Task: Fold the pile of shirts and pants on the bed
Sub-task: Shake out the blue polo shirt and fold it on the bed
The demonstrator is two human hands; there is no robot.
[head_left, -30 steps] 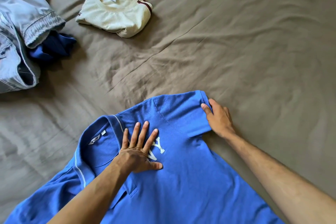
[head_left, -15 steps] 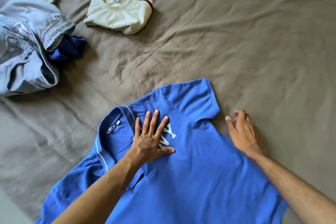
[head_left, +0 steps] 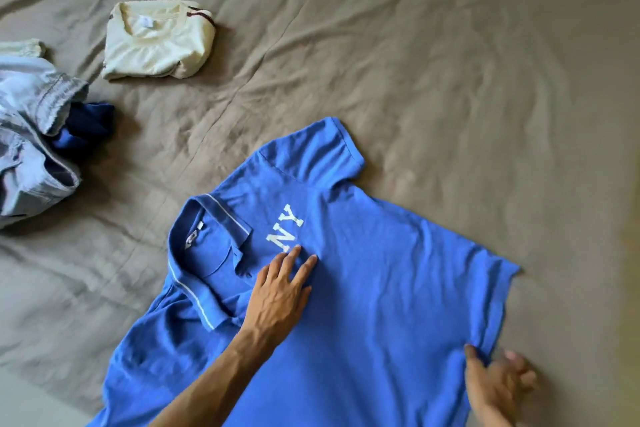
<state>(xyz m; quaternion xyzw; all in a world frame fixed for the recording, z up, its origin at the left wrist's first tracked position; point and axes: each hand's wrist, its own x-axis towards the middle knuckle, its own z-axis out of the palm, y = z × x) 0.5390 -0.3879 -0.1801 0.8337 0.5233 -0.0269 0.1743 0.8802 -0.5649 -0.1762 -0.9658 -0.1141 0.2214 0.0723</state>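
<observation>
Though spread flat, shirt hem beside grip.

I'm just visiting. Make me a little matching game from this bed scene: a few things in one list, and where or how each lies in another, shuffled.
Things:
1. blue polo shirt
2. cream shirt
3. grey pants
4. left hand

States:
A. heaped unfolded at the bed's left edge
B. pressing flat below the NY letters
C. folded
D. spread out flat

Pairs: 1-D, 2-C, 3-A, 4-B
</observation>
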